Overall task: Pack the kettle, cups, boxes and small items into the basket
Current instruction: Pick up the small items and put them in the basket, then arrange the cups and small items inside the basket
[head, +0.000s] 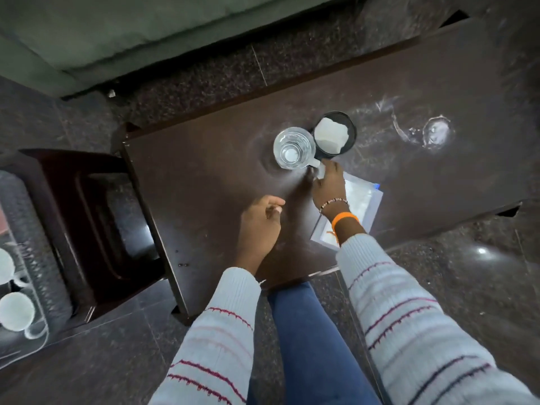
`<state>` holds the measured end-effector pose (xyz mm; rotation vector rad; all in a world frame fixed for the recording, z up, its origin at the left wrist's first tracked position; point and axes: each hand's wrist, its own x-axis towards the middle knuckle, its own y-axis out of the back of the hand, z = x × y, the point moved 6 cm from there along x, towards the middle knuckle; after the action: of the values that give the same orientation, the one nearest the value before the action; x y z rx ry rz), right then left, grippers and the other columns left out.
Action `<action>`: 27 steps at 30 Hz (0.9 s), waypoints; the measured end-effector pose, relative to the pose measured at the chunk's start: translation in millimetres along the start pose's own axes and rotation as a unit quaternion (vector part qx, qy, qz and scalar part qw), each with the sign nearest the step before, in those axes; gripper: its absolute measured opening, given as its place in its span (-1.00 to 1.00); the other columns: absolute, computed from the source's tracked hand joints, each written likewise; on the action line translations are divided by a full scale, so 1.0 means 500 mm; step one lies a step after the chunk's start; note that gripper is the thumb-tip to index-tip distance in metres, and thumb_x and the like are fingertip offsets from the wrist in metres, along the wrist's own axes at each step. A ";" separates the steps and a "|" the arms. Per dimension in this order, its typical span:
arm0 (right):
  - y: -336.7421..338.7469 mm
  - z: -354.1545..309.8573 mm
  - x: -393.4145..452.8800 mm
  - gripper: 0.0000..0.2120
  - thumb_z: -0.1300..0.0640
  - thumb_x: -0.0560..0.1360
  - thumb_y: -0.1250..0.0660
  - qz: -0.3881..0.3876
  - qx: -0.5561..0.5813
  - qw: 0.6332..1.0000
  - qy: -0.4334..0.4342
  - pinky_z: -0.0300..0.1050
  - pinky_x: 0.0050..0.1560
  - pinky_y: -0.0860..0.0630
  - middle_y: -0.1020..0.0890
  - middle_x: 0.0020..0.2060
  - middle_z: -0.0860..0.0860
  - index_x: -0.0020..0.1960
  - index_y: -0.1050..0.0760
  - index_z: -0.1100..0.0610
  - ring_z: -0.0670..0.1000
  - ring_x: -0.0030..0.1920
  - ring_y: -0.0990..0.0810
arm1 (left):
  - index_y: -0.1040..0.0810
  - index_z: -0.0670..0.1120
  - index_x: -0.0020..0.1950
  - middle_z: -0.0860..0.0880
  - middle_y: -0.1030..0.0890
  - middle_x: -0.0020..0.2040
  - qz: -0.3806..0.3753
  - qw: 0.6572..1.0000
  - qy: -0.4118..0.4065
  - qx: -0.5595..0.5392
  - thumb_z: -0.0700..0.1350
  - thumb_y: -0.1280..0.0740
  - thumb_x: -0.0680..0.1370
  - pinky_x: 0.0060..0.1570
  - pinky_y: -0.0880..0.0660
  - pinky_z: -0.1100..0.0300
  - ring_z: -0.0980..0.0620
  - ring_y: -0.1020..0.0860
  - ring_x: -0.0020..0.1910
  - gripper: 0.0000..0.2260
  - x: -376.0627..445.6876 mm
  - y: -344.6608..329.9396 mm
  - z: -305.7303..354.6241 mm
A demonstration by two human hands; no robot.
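A clear glass cup (293, 147) stands on the dark brown table (204, 159), seen from above. My right hand (327, 184) reaches to its handle on the near right side and pinches it. Touching the cup's right side is a round black holder (349, 124) with white sachets in it. A flat white plastic packet (363, 200) lies on the table under my right wrist. My left hand (260, 223) hovers over the table near its front edge, fingers loosely curled and holding nothing. The grey woven basket (35, 229) sits at the far left with two white cups (16, 311) inside.
A dark wooden stool (87, 226) stands between the table and the basket. A wet ring mark (435, 133) shows on the table's right part. A green sofa (102, 33) runs along the top. The floor is dark speckled tile.
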<state>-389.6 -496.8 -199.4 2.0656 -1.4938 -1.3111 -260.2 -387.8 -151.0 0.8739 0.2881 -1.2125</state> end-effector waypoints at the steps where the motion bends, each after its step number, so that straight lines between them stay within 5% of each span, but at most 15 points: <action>1: -0.005 0.004 0.017 -0.57 0.40 0.48 -0.13 -0.012 -0.012 1.000 0.005 -0.10 0.30 -0.21 -0.34 0.33 0.29 0.35 -0.29 0.32 0.23 0.34 -0.34 | -0.62 -0.11 0.01 -0.12 -0.67 -0.01 0.003 1.000 0.001 0.011 -0.29 -0.23 0.50 0.08 -0.47 0.19 -0.07 -0.62 -0.03 -0.79 0.009 -0.004 0.002; 7: -0.047 0.021 0.067 -0.52 0.40 0.45 -0.18 -0.075 -0.073 0.994 0.035 -0.03 0.30 -0.30 -0.19 0.45 0.20 0.37 -0.30 0.25 0.24 0.33 -0.38 | -0.62 -0.11 -0.01 -0.12 -0.66 -0.01 0.021 1.000 0.022 -0.007 -0.30 -0.24 0.51 0.01 -0.41 0.29 -0.07 -0.62 -0.04 -0.80 0.030 -0.012 -0.011; 12: -0.075 0.034 0.069 -0.69 0.19 0.50 -0.24 -0.066 -0.142 0.988 0.004 0.10 0.15 -0.43 -0.34 0.32 0.23 0.22 -0.41 0.26 0.33 0.12 -0.52 | -0.61 -0.08 0.00 -0.08 -0.66 0.00 0.021 0.998 0.053 -0.023 -0.28 -0.24 0.52 0.02 -0.42 0.29 -0.01 -0.61 -0.02 -0.80 0.025 0.002 -0.049; 18: -0.117 0.036 -0.023 -0.70 0.15 0.46 -0.34 -0.132 -0.125 0.983 -0.020 0.00 0.08 -0.43 -0.56 0.10 0.29 0.12 -0.43 0.29 0.27 0.13 -0.52 | -0.61 -0.08 0.01 -0.10 -0.64 0.03 0.053 0.992 0.086 -0.082 -0.28 -0.24 0.53 0.09 -0.46 0.18 -0.03 -0.60 -0.01 -0.81 -0.014 0.067 -0.100; 27: -0.249 -0.200 -0.227 -0.79 0.14 0.42 -0.40 -0.235 -0.057 0.963 0.123 -0.12 -0.05 -0.41 -0.67 -0.08 0.22 -0.01 -0.61 0.24 0.09 -0.16 -0.54 | -0.55 0.13 -0.12 0.02 -0.60 -0.06 0.242 0.930 0.110 -0.255 -0.27 -0.24 0.54 0.19 -0.50 0.02 0.04 -0.57 -0.04 -0.71 -0.122 0.312 -0.215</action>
<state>-240.8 -372.5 -169.4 2.4875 -0.8321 -1.1927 -115.8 -255.6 -116.1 0.5718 0.5099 -0.5364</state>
